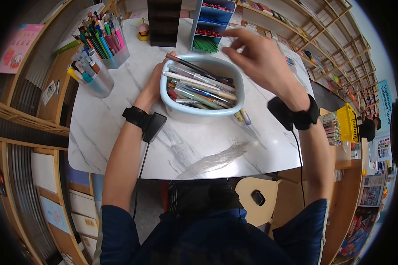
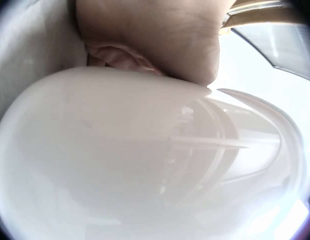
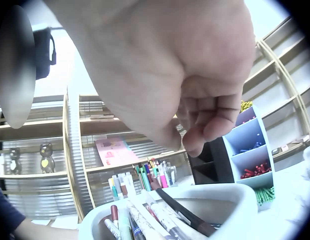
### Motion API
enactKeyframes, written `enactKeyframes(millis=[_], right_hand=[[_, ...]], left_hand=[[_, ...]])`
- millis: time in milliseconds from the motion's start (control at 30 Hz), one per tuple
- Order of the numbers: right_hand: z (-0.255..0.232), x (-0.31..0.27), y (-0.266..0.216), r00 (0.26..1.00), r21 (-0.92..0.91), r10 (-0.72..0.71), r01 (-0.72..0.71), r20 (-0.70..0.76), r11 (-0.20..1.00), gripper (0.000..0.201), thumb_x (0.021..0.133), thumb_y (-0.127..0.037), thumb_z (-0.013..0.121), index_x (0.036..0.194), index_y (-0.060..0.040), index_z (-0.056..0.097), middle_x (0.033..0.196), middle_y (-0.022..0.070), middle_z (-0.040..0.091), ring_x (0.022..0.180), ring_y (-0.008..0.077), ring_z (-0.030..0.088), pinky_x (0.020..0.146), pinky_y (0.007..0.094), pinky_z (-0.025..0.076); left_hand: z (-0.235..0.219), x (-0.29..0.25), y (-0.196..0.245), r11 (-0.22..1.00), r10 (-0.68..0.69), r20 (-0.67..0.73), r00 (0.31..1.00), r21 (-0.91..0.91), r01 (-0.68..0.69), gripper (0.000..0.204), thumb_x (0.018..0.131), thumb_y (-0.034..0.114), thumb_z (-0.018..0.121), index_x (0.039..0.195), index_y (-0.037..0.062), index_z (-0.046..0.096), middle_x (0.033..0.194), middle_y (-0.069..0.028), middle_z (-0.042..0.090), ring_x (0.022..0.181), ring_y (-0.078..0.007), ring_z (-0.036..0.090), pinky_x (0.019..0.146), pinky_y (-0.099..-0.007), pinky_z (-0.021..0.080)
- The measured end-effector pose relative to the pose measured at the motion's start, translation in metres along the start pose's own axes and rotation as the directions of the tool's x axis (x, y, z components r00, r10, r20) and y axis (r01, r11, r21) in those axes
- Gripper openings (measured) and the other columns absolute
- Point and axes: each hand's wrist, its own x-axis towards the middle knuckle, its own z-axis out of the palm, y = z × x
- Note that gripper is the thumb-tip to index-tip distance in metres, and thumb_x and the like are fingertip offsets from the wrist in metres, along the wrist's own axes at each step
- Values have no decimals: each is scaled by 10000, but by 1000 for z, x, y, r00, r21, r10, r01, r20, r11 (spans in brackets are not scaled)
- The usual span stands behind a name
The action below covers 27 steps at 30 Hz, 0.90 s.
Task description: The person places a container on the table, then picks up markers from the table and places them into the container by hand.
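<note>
A tub [image 1: 242,95] with a pale blue rim stands on the marbled table, packed with pens and markers [image 1: 203,90]. A dark brown pen [image 1: 185,62] leans out over its back left rim. My left hand [image 1: 154,84] holds the tub at its left side, most of the fingers hidden behind the rim. In the left wrist view, the palm [image 2: 155,40] lies close against the smooth white wall [image 2: 95,150]. Raised over the tub's back right corner is my right hand [image 1: 263,59], fingers loosely bent, thumb apart from the forefinger, nothing between them.
Clear holders with markers [image 1: 102,84] and colored pens [image 1: 115,57] stand at the left. Behind the tub are a black rack [image 1: 163,26] and a blue compartment stand [image 1: 194,26] of red, blue and green sticks. Two capped pens [image 1: 245,117] lie beside the tub's front right.
</note>
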Motion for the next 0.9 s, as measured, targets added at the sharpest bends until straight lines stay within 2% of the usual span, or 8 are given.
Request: enactKeyframes(millis=[67, 200, 267, 300, 567, 633, 733, 900], right_hand=[[-11, -16, 5, 981, -52, 193, -194, -17, 980, 223, 863, -191, 652, 1005, -24, 699, 901, 185, 712, 770, 365, 682, 718, 431, 539], [3, -58, 52, 955, -181, 293, -280, 46, 943, 261, 867, -241, 654, 961, -2, 703, 895, 198, 708, 756, 369, 681, 717, 437, 540], [18, -81, 61, 920, -338, 333, -251, 208, 907, 350, 848, -312, 658, 907, 31, 699, 887, 232, 696, 781, 389, 678, 742, 450, 544], [30, -89, 64, 911, -348, 346, -257, 224, 902, 385, 833, -335, 660, 889, 45, 692, 882, 248, 690, 797, 397, 676, 756, 453, 544], [80, -104, 69, 936, -413, 283, -178, 209, 893, 334, 828, -242, 615, 966, 58, 562, 796, 251, 650, 759, 392, 668, 701, 438, 551], [70, -102, 62, 899, -412, 358, -235, 252, 880, 328, 834, -212, 602, 1007, 58, 530, 793, 258, 647, 753, 393, 667, 695, 437, 551], [73, -111, 77, 874, -379, 413, -302, 256, 875, 323, 848, -158, 569, 1074, 56, 481, 805, 268, 649, 756, 390, 667, 690, 442, 546], [67, -120, 101, 892, -174, 412, -383, 187, 907, 276, 918, -147, 503, 1132, 24, 467, 841, 291, 648, 810, 389, 668, 700, 455, 523]], left_hand=[[1, 1, 0, 998, -59, -33, 998, -31, 58, 557, 1011, 552, 464, 914, 27, 621, 823, 4, 581, 749, -57, 558, 677, -243, 502], [13, -12, 14, 984, -165, 33, 986, -65, 167, 536, 1007, 553, 473, 932, 41, 612, 837, 8, 569, 759, -52, 550, 666, -242, 499], [68, -59, 60, 987, -140, -347, 927, 29, 160, 516, 1005, 556, 477, 957, 58, 602, 838, 13, 563, 754, -49, 548, 656, -242, 499], [69, -56, 53, 985, -146, -334, 931, 37, 168, 516, 1005, 556, 477, 957, 58, 602, 838, 13, 563, 754, -49, 548, 656, -242, 499], [9, -52, 13, 964, -57, -208, 976, 242, 108, 471, 1045, 387, 425, 1360, 36, 431, 1193, -77, 579, 964, -138, 614, 797, -293, 545], [-6, -50, 3, 953, -39, -176, 984, 290, 89, 513, 1055, 344, 412, 1460, 31, 388, 1282, -100, 583, 1017, -160, 631, 832, -306, 557], [-20, -51, -2, 929, -44, -217, 975, 349, 120, 483, 1050, 301, 422, 1441, 17, 410, 1329, -117, 565, 1137, -203, 599, 892, -339, 550], [-68, -40, -31, 963, -93, -260, 961, 223, 154, 398, 1040, 269, 434, 1335, 12, 507, 1197, -115, 625, 987, -180, 651, 798, -291, 564]])
